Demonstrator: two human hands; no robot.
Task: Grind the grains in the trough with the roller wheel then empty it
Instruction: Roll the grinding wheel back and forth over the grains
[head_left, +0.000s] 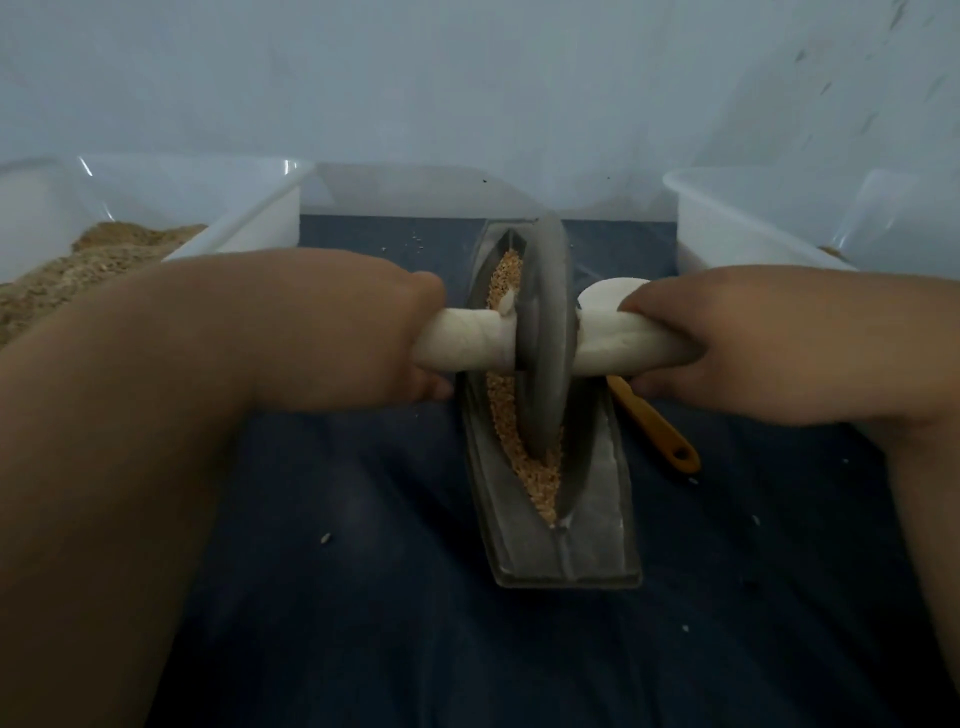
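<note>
A grey metal boat-shaped trough lies lengthwise on the dark blue cloth in the middle. Tan grains fill its groove. A grey roller wheel stands upright in the groove, with a white-wrapped axle handle through its centre. My left hand grips the left end of the handle. My right hand grips the right end. Both palms are hidden under the knuckles.
A white plastic tub at the back left holds ground tan meal. Another white tub stands at the back right. An orange-handled tool lies right of the trough. Stray grains dot the cloth. A pale wall rises behind.
</note>
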